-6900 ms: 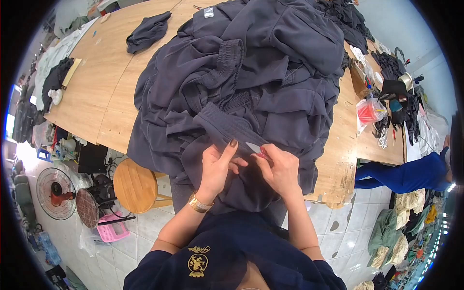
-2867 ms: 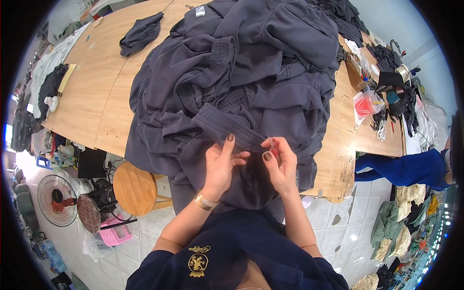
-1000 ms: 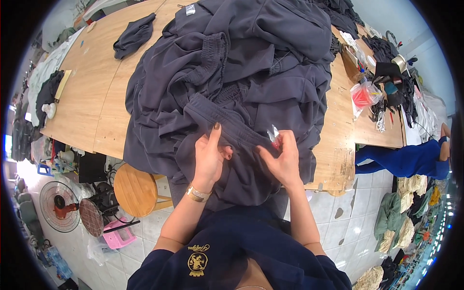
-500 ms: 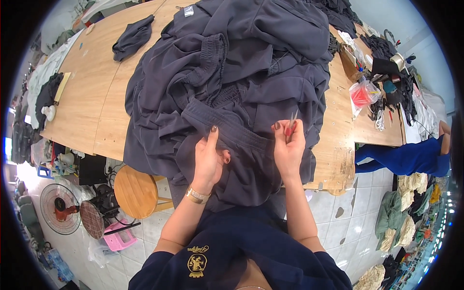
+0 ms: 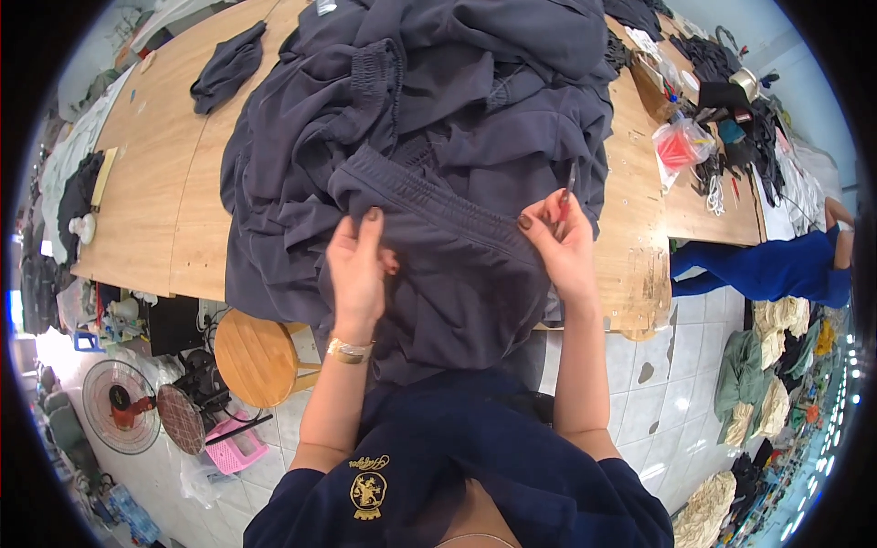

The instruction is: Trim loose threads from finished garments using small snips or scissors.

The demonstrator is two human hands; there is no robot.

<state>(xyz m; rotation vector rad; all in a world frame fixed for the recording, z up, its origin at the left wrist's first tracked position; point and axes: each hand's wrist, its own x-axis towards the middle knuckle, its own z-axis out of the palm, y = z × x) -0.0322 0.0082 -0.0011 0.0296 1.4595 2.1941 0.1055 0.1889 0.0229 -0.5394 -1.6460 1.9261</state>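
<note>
A pair of dark grey pants (image 5: 438, 269) with a gathered elastic waistband is spread between my hands at the table's near edge. My left hand (image 5: 356, 265) grips the cloth below the left part of the waistband, thumb on top and fingers partly hidden in the folds. At the waistband's right end, my right hand (image 5: 565, 242) pinches the cloth between thumb and finger. The same hand keeps small red-handled thread snips (image 5: 565, 205) in its fingers, their narrow blades pointing up and away. Beyond lies a large heap of matching dark grey garments (image 5: 521, 46).
The wooden table (image 5: 151, 196) carries a separate dark cloth piece (image 5: 228, 68) at left. A plastic bag with something red (image 5: 678, 146) and tangled white cord (image 5: 714, 194) lie at right. Below stand a round wooden stool (image 5: 254, 358) and a fan (image 5: 121, 406). A person in blue (image 5: 767, 265) is at right.
My hands have moved apart, the left one leftward and the right one right and up. The waistband is now stretched straighter between them, and the right fingers have closed on its end.
</note>
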